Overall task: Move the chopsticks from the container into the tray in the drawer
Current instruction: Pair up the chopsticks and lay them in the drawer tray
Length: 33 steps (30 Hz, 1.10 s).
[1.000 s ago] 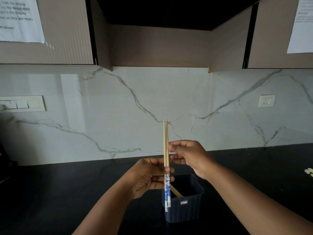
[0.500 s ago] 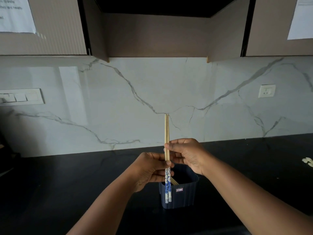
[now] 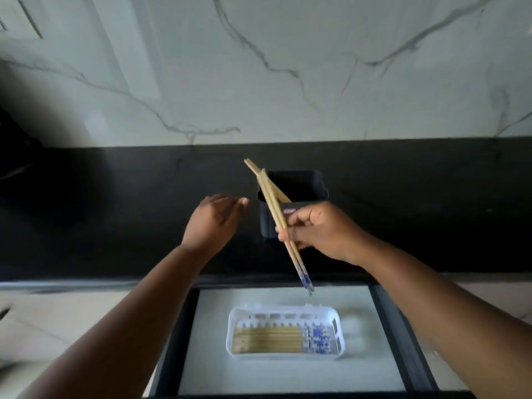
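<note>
I have a pair of chopsticks (image 3: 277, 218) pinched in my right hand (image 3: 319, 230), fingers and thumb curled round the shafts near their middle. My left hand (image 3: 214, 218) hangs loose and holds nothing, off to the left of the container (image 3: 309, 187).

My worry is the angle. The pair slants steeply, patterned ends down and toward me, plain ends up and crossing in front of the container's left wall. Swing carelessly and those upper ends could clip the container's rim and tip it, since at least one more stick leans inside it. The two shafts also look slightly splayed at the top, so I judge the pinch is not holding them parallel; one could slide out on the way down and land on the drawer (image 3: 214, 335) floor in front of the container instead of in the tray (image 3: 234, 331). The tray lies crosswise below and nearer me than the container, already carrying a row of sticks laid flat, so my pair must be turned level before release or it will bridge the rim.

The chopsticks are pale bamboo, thin and straight, squared at the plain ends, with blue-and-white decoration on the lower ends. They hang in the air, low ends just over the drawer's far edge, not yet above the tray.
</note>
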Available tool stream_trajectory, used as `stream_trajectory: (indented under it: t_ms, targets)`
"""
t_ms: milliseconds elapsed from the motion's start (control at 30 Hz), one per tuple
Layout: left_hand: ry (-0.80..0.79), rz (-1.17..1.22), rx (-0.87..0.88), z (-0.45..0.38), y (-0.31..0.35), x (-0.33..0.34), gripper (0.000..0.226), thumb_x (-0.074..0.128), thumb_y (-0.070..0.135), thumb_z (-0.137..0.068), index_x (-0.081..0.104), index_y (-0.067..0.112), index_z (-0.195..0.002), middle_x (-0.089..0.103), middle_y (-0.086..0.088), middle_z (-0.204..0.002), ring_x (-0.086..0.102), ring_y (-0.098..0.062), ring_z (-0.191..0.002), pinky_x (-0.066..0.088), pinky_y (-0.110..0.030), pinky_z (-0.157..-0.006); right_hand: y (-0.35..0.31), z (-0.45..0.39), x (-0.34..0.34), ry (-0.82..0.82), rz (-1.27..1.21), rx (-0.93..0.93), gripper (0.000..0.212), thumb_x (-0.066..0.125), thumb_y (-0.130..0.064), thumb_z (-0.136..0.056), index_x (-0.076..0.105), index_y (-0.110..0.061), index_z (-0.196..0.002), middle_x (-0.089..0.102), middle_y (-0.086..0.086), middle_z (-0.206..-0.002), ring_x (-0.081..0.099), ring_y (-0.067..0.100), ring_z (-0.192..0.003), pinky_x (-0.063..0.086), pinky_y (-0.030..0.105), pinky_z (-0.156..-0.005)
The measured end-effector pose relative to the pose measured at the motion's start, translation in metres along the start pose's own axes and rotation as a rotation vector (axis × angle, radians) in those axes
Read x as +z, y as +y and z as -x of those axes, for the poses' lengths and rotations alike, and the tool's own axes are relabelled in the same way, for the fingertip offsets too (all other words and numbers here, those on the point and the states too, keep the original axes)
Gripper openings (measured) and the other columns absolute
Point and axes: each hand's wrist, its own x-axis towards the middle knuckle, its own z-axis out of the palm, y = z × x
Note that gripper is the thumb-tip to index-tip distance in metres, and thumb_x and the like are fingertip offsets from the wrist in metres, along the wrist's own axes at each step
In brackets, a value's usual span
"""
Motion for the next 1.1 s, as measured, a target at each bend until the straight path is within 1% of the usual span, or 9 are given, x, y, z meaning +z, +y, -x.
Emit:
stream_trajectory:
  t_ms: [67, 133, 200, 300, 533, 767, 867, 1000, 1100]
  targets:
    - [-0.116, -0.129, -0.054, 0.013, -0.023, 0.016, 0.047, 0.045, 0.046, -0.094, 0.071, 0.011, -0.108, 0.068, -0.012, -0.117, 0.058, -0.033, -0.114, 0.043, -0.038, -0.098, 0.031, 0.006, 0.015, -0.105, 0.214, 0.038, 0.006, 0.079, -0.019, -0.076, 0.076, -0.017, -0.082, 0.075, 0.001, -0.074, 0.064, 0.003, -0.064, 0.055, 0.027, -0.064]
    - [-0.284, -0.283, -0.208, 0.027, -0.043, 0.030, 0.056, 0.041, 0.054, -0.095, 0.055, 0.018, -0.134, 0.044, -0.009, -0.148, 0.029, -0.030, -0.142, 0.021, -0.047, -0.117, 0.060, 0.012, 0.028, -0.196, 0.362, 0.074, 0.010, 0.079, -0.028, -0.075, 0.075, -0.024, -0.083, 0.071, -0.008, -0.066, 0.062, 0.000, -0.058, 0.050, 0.024, -0.060]
    - [-0.424, -0.415, -0.332, 0.039, -0.059, 0.041, 0.072, 0.035, 0.063, -0.092, 0.028, 0.022, -0.150, 0.013, -0.006, -0.162, -0.002, -0.028, -0.149, 0.000, -0.047, -0.119, 0.084, 0.017, 0.040, -0.278, 0.435, 0.098, 0.010, 0.076, -0.032, -0.077, 0.074, -0.027, -0.085, 0.068, -0.008, -0.066, 0.061, 0.001, -0.056, 0.049, 0.026, -0.056]
    - [-0.537, -0.540, -0.358, 0.053, -0.074, 0.052, 0.087, 0.019, 0.074, -0.088, 0.006, 0.020, -0.154, -0.008, -0.008, -0.163, -0.019, -0.026, -0.147, -0.010, -0.046, -0.118, 0.116, 0.023, 0.054, -0.374, 0.535, 0.085, 0.008, 0.067, -0.030, -0.084, 0.072, -0.023, -0.086, 0.056, -0.015, -0.058, 0.050, -0.006, -0.051, 0.035, 0.020, -0.052]
    - [-0.543, -0.579, -0.222, 0.052, -0.085, 0.057, 0.088, 0.002, 0.074, -0.084, 0.000, 0.021, -0.154, -0.009, -0.003, -0.162, -0.020, -0.022, -0.146, -0.016, -0.044, -0.117, 0.163, 0.016, 0.079, -0.470, 0.720, 0.062, 0.023, 0.055, -0.026, -0.088, 0.051, -0.024, -0.066, 0.051, -0.007, -0.064, 0.049, 0.014, -0.065, 0.035, 0.027, -0.057]
    - [-0.486, -0.453, -0.247, 0.052, -0.093, 0.058, 0.087, 0.017, 0.077, -0.085, 0.006, 0.026, -0.154, -0.001, 0.003, -0.162, -0.009, -0.015, -0.148, -0.007, -0.040, -0.120, 0.194, 0.008, 0.104, -0.467, 0.963, -0.031, 0.010, 0.050, -0.011, -0.090, 0.058, -0.011, -0.084, 0.054, 0.004, -0.080, 0.059, 0.028, -0.078, 0.037, 0.028, -0.060]
    - [-0.479, -0.445, -0.249, 0.052, -0.093, 0.058, 0.088, 0.016, 0.078, -0.082, 0.007, 0.027, -0.154, -0.001, 0.005, -0.162, -0.008, -0.014, -0.148, -0.005, -0.039, -0.121, 0.201, 0.009, 0.113, -0.425, 1.070, -0.061, 0.019, 0.048, 0.003, -0.082, 0.062, -0.010, -0.089, 0.061, 0.008, -0.082, 0.060, 0.029, -0.074, 0.037, 0.030, -0.058]
    - [-0.474, -0.441, -0.251, 0.052, -0.093, 0.058, 0.088, 0.017, 0.079, -0.082, 0.008, 0.028, -0.154, -0.001, 0.006, -0.162, -0.008, -0.013, -0.148, -0.004, -0.038, -0.121, 0.208, 0.006, 0.125, -0.437, 1.154, -0.047, 0.032, 0.044, 0.008, -0.079, 0.061, -0.004, -0.104, 0.066, 0.013, -0.100, 0.065, 0.033, -0.093, 0.048, 0.036, -0.069]
    - [-0.473, -0.434, -0.251, 0.052, -0.093, 0.057, 0.089, 0.016, 0.080, -0.081, 0.008, 0.029, -0.154, -0.002, 0.007, -0.162, -0.009, -0.012, -0.148, -0.004, -0.038, -0.121, 0.199, 0.007, 0.130, -0.404, 1.206, -0.077, 0.018, 0.070, -0.004, -0.063, 0.068, -0.008, -0.080, 0.069, 0.009, -0.077, 0.070, 0.027, -0.070, 0.054, 0.031, -0.057]
